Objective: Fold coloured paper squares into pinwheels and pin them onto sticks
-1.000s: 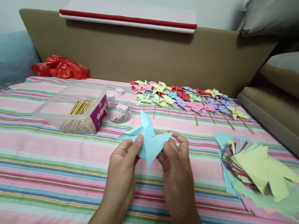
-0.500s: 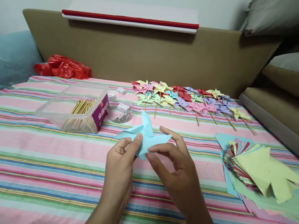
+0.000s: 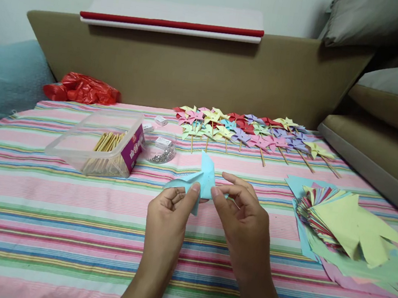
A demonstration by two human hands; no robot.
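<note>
Pinching a light-blue paper pinwheel between thumb and fingers, the left hand supports the piece above the middle of a striped cloth. Its thumb presses on the upper face near the centre, with the other fingers curled beneath. The right hand holds the right side of the same pinwheel in a narrow grip of thumb and index finger, its remaining fingers loosely bent. One blade points up and away from the person; another extends to the left.

Beyond the left hand stands a clear plastic tub of wooden sticks, and just beside it a round clear container with small metal pieces. Pinwheels on sticks lie in rows at the back. To the right rests a fanned stack of cut paper, pale yellow uppermost.
</note>
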